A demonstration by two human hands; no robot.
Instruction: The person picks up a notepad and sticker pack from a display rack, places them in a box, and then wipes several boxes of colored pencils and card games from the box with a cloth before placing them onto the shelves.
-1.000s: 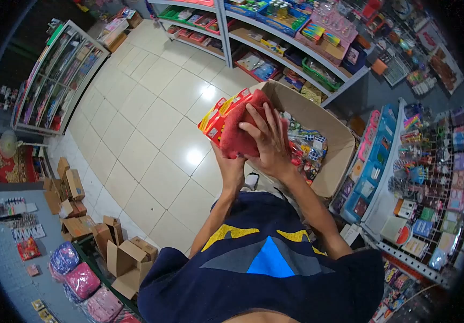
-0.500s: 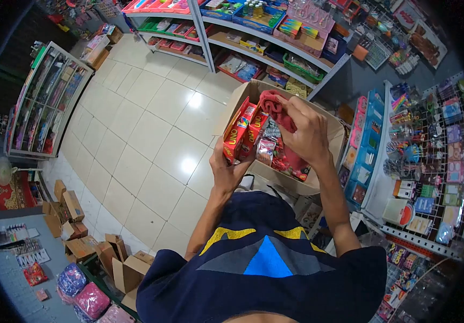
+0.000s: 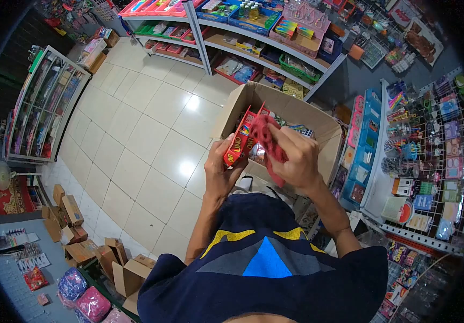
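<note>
My left hand [image 3: 221, 168] is closed around the lower end of red UNO card packs [image 3: 236, 144], held upright and tilted above the near left side of an open cardboard box [image 3: 324, 141]. A crumpled red cloth [image 3: 267, 134] is bunched in my right hand [image 3: 298, 159], its fingers wrapped over it. The cloth overlaps the right side of the packs, and one end hangs down below my fingers. Inside the box lie small packaged goods, partly hidden behind my hands and the cloth.
Shelves with trays of goods [image 3: 267, 40] stand beyond the box. To the right are a blue rack [image 3: 369, 134] and a wire grid with hanging goods [image 3: 431, 156]. A glass display case [image 3: 49, 102] stands left on the tiled floor [image 3: 140, 129]; opened cartons [image 3: 127, 274] lie lower left.
My right hand has brought the cloth left and down, from above the box's contents to against the UNO packs. My left hand has shifted slightly left, still holding the packs.
</note>
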